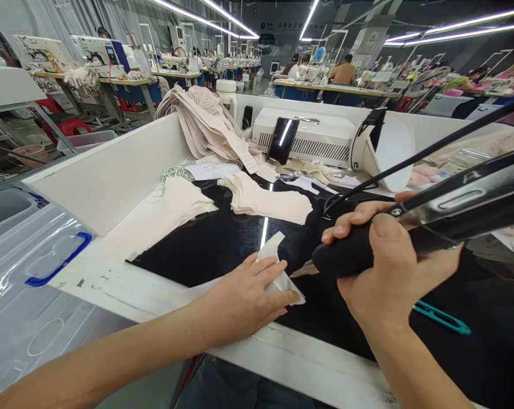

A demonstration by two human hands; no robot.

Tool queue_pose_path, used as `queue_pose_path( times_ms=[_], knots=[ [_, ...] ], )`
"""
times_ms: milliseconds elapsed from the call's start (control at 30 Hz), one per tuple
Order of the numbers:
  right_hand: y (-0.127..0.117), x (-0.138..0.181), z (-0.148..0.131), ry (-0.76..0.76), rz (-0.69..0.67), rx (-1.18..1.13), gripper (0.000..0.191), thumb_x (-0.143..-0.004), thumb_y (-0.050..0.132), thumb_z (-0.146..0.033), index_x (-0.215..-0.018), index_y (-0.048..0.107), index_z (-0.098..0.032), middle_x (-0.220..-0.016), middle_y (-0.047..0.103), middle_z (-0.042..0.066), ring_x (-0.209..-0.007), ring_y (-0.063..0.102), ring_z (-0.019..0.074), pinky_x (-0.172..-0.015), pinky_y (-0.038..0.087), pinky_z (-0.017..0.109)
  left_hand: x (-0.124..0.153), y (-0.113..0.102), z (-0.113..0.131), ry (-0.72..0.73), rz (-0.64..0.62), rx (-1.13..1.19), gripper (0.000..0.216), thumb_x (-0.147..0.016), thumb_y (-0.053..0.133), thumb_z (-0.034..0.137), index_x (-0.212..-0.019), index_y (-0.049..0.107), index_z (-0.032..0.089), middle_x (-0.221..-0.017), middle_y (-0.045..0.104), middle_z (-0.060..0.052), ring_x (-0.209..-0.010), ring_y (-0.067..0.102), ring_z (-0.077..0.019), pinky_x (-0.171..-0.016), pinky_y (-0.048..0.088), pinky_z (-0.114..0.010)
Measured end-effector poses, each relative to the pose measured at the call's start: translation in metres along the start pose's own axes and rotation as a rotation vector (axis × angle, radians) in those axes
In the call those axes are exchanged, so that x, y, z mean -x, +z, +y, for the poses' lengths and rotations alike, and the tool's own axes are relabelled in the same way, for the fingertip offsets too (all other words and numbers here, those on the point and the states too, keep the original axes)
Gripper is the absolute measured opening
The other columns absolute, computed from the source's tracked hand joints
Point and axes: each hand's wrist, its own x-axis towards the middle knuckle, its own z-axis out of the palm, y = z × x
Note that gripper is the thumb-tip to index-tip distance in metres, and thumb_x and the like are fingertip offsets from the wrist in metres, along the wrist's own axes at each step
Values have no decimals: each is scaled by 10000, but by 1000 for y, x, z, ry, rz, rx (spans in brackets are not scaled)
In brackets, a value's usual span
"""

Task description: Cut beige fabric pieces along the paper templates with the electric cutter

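Observation:
My left hand lies flat with its fingers spread, pressing a small white fabric piece onto the glossy black tabletop. Part of that piece is hidden beneath the fingers. My right hand is wrapped around the thick black grip of a handheld tool with a shiny metal body; I cannot make out its kind. It is raised over the right side of the tabletop. Beyond my left hand lie a stack of cream fabric pieces and another cream stack to its left.
White side boards edge the work table. At the back are draped beige fabric strips, a phone, a white vented box and a white lamp-like cone. A teal cutter lies right. Sewing machines and people are beyond.

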Motion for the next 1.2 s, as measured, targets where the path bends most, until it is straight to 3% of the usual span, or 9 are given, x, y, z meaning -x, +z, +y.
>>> queue_pose_path(
  times_ms=[300,567,867,1000,1100,1200],
  knots=[
    [6,0,-4,0,-6,34,498,-826,1116,-474,-1151,756,-363,-853,749,-67,-550,679,212,-500,664,428,-3,1,1,12,-29,-20,367,-1341,636,332,-1651,813,248,-1822,711,-296,-1710,728,-433,-1366,651,-674],
    [12,-4,-11,73,35,-34,475,-709,1014,-230,-1074,719,-305,-759,793,-115,-496,672,153,-459,620,308,-6,-1,5,-5,-71,-12,378,-1342,629,331,-1671,796,247,-1866,674,-291,-1758,684,-429,-1402,619,-668],
    [11,-1,-11,45,-4,30,476,-785,1058,-300,-1090,692,-318,-818,784,-109,-526,709,165,-488,655,339,-4,0,10,-45,-134,-21,436,-1304,660,218,-1731,737,258,-1899,645,-278,-1792,649,-423,-1424,596,-674],
    [7,4,-15,59,6,23,483,-770,1077,-319,-1093,718,-323,-804,773,-91,-524,701,190,-477,669,377,5,1,23,-58,-55,-25,408,-1323,677,328,-1713,729,220,-1891,644,-292,-1788,649,-436,-1392,637,-651],
    [3,7,-21,74,23,24,458,-746,1059,-270,-1086,759,-328,-776,771,-87,-517,691,201,-465,667,387,8,-5,26,-38,69,-33,351,-1347,622,340,-1592,778,144,-1715,782,-262,-1664,751,-373,-1369,665,-541],
    [0,8,-26,76,16,36,444,-724,1047,-257,-1072,784,-336,-761,764,-94,-513,686,204,-441,646,378,3,-10,19,35,144,-65,292,-1347,575,242,-1346,839,118,-1352,880,-185,-1343,862,-295,-1232,720,-429]
  ],
)
